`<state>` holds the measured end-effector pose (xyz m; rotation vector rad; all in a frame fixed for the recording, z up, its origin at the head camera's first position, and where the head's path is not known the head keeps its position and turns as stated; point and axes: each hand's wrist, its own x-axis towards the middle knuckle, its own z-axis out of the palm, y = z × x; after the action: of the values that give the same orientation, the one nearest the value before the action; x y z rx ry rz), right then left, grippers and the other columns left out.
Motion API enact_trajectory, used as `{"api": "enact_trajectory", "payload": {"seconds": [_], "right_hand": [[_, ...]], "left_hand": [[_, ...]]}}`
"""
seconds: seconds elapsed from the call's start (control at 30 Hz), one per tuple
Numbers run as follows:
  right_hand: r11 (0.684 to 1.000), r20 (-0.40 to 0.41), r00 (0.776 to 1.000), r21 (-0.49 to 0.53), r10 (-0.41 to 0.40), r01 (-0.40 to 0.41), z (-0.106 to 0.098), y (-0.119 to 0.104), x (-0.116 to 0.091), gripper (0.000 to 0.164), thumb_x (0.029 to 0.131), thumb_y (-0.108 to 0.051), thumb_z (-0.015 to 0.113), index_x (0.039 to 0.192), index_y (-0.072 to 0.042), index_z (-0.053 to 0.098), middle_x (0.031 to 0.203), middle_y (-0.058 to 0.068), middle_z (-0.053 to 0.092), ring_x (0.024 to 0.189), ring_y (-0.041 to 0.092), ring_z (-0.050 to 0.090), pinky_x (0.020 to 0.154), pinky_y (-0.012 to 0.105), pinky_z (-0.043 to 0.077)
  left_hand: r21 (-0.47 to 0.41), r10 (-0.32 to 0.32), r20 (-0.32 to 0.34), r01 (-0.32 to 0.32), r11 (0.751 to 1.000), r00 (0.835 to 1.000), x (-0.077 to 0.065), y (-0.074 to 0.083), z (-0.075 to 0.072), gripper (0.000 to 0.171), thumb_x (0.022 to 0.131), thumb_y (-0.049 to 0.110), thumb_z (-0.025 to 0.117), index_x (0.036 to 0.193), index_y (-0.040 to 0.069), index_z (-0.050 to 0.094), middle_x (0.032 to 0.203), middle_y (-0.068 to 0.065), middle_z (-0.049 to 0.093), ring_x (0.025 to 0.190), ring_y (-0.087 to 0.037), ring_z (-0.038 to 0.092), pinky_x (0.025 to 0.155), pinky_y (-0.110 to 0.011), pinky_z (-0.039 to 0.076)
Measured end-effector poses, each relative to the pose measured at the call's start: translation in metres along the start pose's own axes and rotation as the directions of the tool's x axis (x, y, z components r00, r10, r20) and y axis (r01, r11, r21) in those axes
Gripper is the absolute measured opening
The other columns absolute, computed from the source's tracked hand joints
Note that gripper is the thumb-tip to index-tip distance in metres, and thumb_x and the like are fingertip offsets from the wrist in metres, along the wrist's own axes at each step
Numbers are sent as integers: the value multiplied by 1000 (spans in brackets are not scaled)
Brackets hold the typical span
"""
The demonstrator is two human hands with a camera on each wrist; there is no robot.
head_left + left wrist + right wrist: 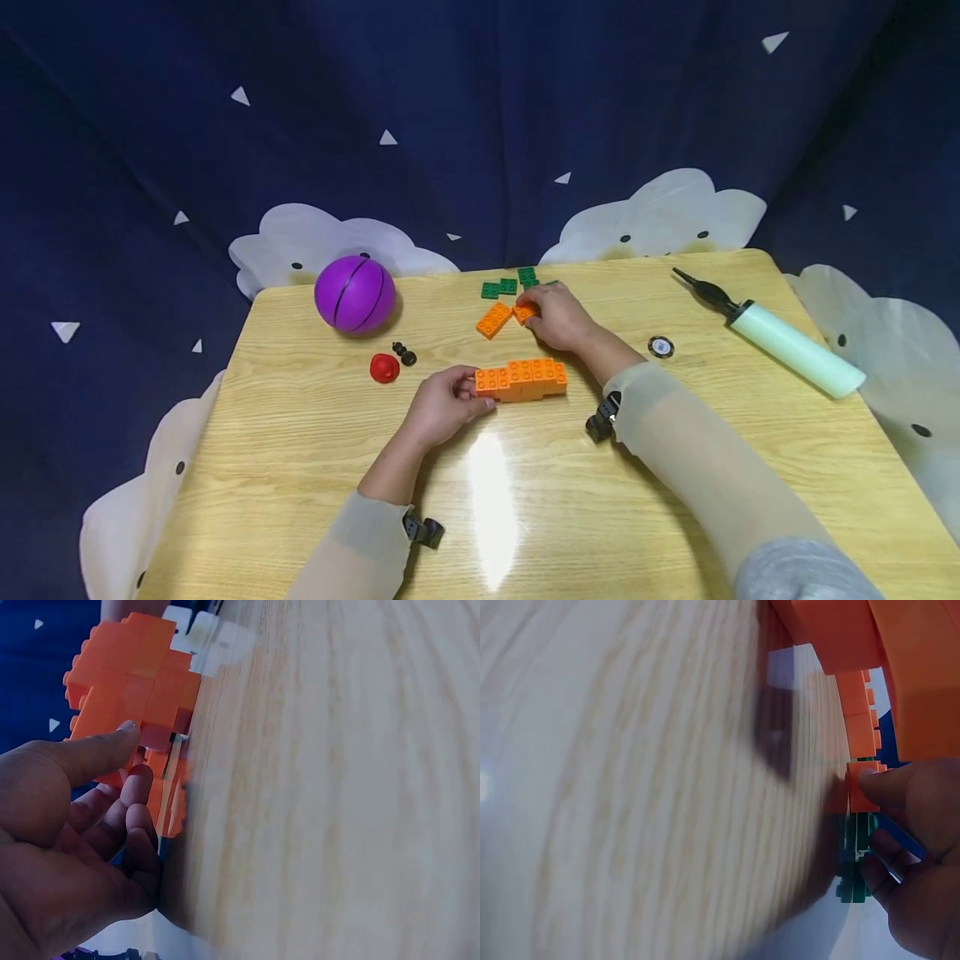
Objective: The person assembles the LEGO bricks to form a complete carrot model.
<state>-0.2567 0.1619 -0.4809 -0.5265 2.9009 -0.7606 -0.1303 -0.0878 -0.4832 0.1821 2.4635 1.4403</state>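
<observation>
My left hand [441, 407] holds the left end of a built-up row of orange toy bricks [525, 383], thumb on the near side and fingers behind. In the left wrist view the orange assembly [139, 682] shows stepped, stacked bricks with studs facing left. Farther back, my right hand [558, 317] pinches a small orange brick [522, 313], mostly covered by its fingers. The right wrist view has the thumb against that orange brick [862, 787], close to the tabletop. Left of it lies a loose orange brick [493, 320]. Several green bricks [507, 287] lie just behind.
On the wooden table [300, 467] a purple ball [355, 294] sits at back left, near a red hat-shaped piece [384, 368] and a small black beaded piece [404, 354]. To the right are a round chip [661, 347] and a pale green hand pump [795, 346]. A dark blue curtain [465, 100] hangs behind.
</observation>
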Motion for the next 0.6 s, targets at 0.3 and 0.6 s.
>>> {"api": "enact_trajectory", "payload": {"seconds": [0.3,0.6], "right_hand": [[1000,-11,1000,11,-24,24,-8,-3,-10,31,99,-16,71,129,-10,68,139,10,63,133,33,49,115,47,36],[997,-40,998,45,-54,55,-13,-8,-22,30,97,-17,73,126,-11,69,132,8,66,128,31,51,112,47,38]], "left_hand": [[-1,-1,-8,1,1000,1000,0,-1,-1,51,84,17,88,129,6,68,89,2,69,81,-17,58,74,-33,50],[-4,4,-7,-4,1000,1000,1,-1,0,49,85,16,87,129,7,68,89,3,70,81,-17,59,74,-34,50]]}}
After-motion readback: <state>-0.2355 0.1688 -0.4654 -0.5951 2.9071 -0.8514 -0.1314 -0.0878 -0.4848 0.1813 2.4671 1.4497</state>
